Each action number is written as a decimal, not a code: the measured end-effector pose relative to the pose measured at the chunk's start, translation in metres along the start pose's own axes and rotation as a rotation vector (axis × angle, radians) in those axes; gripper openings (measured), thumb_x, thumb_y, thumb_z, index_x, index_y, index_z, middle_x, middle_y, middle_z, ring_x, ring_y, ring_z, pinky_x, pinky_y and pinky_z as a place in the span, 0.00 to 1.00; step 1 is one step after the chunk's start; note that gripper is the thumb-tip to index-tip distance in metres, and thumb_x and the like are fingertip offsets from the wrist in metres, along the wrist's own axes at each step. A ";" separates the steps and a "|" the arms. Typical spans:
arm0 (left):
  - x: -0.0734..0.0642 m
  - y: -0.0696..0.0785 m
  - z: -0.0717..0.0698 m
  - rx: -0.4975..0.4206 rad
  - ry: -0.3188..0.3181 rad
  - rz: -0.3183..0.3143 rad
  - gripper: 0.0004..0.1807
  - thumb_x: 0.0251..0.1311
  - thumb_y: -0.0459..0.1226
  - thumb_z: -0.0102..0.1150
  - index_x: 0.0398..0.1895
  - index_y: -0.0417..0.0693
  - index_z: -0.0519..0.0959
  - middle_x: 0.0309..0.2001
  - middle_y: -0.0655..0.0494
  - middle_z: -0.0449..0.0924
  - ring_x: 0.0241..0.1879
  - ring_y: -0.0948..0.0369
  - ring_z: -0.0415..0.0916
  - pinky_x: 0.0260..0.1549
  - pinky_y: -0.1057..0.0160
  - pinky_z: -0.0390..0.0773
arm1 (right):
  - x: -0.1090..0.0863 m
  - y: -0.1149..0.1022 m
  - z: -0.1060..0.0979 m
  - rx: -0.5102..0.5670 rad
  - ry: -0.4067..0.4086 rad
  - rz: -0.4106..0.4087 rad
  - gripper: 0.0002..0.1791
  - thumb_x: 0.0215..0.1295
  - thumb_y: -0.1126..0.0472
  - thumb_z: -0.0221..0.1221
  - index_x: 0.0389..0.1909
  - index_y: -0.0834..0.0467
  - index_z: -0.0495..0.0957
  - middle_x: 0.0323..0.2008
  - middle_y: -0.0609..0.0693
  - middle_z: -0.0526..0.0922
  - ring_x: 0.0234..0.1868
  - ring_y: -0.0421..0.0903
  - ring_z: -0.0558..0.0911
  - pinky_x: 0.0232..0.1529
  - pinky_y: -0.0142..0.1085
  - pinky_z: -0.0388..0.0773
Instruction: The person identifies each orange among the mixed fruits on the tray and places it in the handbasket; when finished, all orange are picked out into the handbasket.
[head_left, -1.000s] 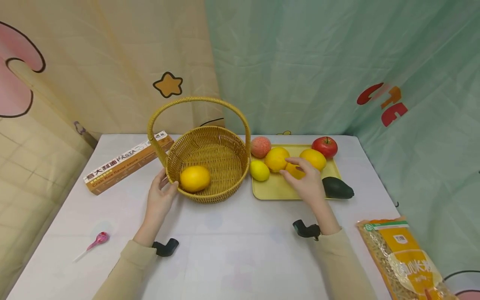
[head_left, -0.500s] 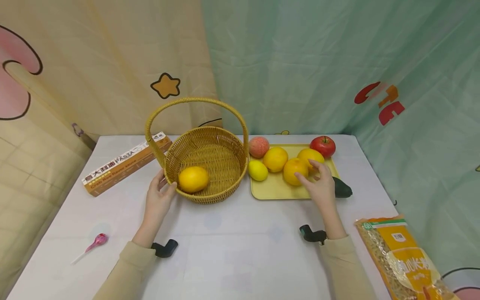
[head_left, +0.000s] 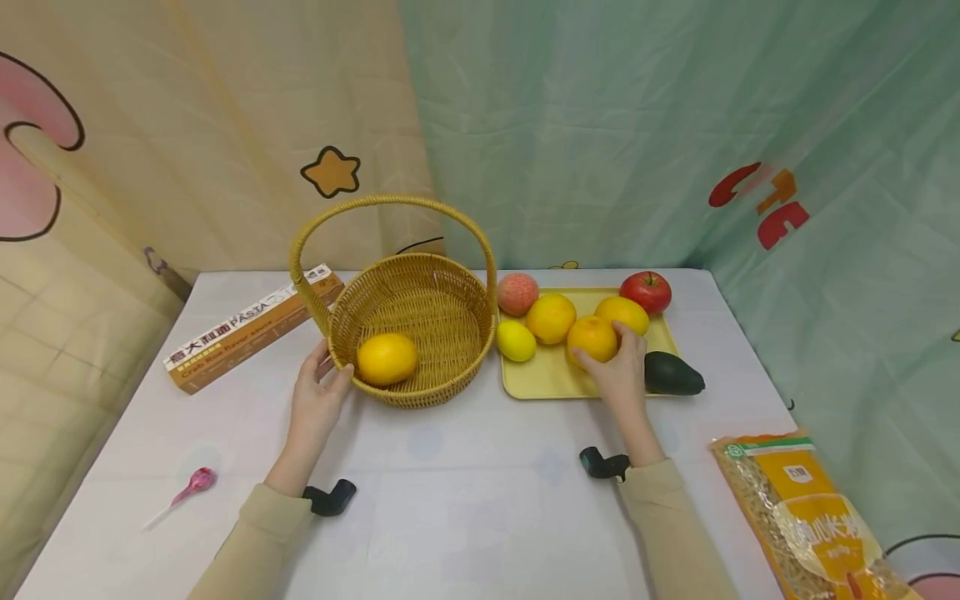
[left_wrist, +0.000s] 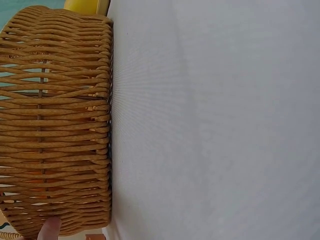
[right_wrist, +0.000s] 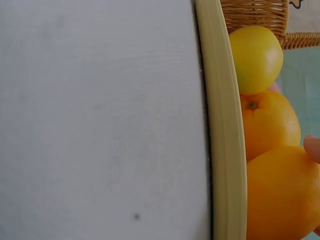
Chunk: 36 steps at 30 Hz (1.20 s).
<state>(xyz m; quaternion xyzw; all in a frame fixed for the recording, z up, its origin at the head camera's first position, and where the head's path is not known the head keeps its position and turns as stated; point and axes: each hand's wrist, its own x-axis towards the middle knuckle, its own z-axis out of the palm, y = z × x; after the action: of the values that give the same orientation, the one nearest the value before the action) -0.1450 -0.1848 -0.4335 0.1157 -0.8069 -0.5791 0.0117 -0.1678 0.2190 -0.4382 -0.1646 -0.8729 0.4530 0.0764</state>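
My left hand [head_left: 318,398] grips the near left side of a wicker basket [head_left: 457,379], thumb on the rim. A yellow-orange fruit [head_left: 387,359] lies inside that basket. In the left wrist view, a thumb tip [left_wrist: 50,229] touches the woven side [left_wrist: 55,135]. Over the yellow tray [head_left: 536,385], my right hand [head_left: 621,371] holds an orange [head_left: 589,337] between thumb and fingers. The orange [right_wrist: 280,195] fills the lower right of the right wrist view, where only a bit of the hand shows. Another orange [head_left: 551,318] and a lemon [head_left: 516,341] sit to its left.
Also on or at the tray are a peach [head_left: 518,294], a yellow-orange fruit [head_left: 624,315], a red apple [head_left: 647,292] and a dark green avocado [head_left: 672,373]. A pasta box [head_left: 255,329], a lollipop [head_left: 197,482] and a yellow food bag [head_left: 813,517] lie farther out.
My right hand went right across the tray, then came back left, and its thumb and fingers closed round the front orange. The left hand stays on the basket.
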 end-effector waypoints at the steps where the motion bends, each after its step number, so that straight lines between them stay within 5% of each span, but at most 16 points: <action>1: 0.000 0.000 0.000 -0.002 -0.001 0.003 0.38 0.71 0.37 0.51 0.79 0.43 0.46 0.77 0.43 0.52 0.74 0.47 0.56 0.68 0.50 0.69 | 0.000 0.000 0.001 0.001 0.006 0.005 0.46 0.59 0.52 0.68 0.72 0.63 0.55 0.67 0.66 0.57 0.65 0.61 0.62 0.74 0.54 0.60; 25: 0.001 0.000 0.002 -0.011 -0.008 0.015 0.38 0.71 0.37 0.51 0.79 0.44 0.46 0.76 0.43 0.52 0.74 0.48 0.56 0.68 0.51 0.70 | 0.001 -0.007 0.003 0.033 0.064 0.054 0.44 0.53 0.56 0.68 0.68 0.67 0.58 0.64 0.66 0.64 0.62 0.60 0.67 0.72 0.52 0.64; 36: 0.002 -0.001 0.001 -0.005 -0.004 0.013 0.38 0.71 0.36 0.51 0.78 0.42 0.46 0.76 0.42 0.52 0.74 0.47 0.56 0.67 0.51 0.70 | -0.013 -0.056 -0.008 0.096 -0.002 -0.080 0.43 0.54 0.56 0.69 0.67 0.64 0.59 0.64 0.61 0.66 0.63 0.57 0.67 0.68 0.49 0.68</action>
<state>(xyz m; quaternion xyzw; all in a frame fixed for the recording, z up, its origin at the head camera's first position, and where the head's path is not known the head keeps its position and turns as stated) -0.1466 -0.1846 -0.4351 0.1092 -0.8063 -0.5812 0.0143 -0.1654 0.1904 -0.3880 -0.1254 -0.8560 0.4912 0.1013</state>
